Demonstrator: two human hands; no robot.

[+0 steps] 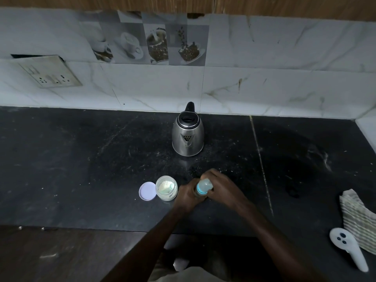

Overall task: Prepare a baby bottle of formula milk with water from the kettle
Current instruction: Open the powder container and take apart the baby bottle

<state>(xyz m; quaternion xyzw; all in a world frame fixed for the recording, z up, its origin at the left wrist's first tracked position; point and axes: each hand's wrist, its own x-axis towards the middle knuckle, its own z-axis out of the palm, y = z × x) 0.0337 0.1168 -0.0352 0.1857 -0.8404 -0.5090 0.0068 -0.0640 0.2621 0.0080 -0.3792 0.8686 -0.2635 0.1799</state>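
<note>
While working at the near edge of the table [81, 169], wrapping the left grip [188, 195] round the lower body of the baby bottle [200, 190] and curling the right grip [222, 186] over its clear cap [207, 183]. Holding the bottle roughly upright, on or just off the table, squarely between the two grips, with its long axis pointing up toward the camera. Seemingly twisting the top, without showing whether on or off. Facing the kettle [187, 135] well apart, straight behind the bottle, spout turned forward and handle at the far side; probably needing the right grip, lying slightly nearer, for reaching round to it. Having the open formula jar [166, 188] just beside the left grip, with its lid [147, 191] lying flat on the jar's other side.
</note>
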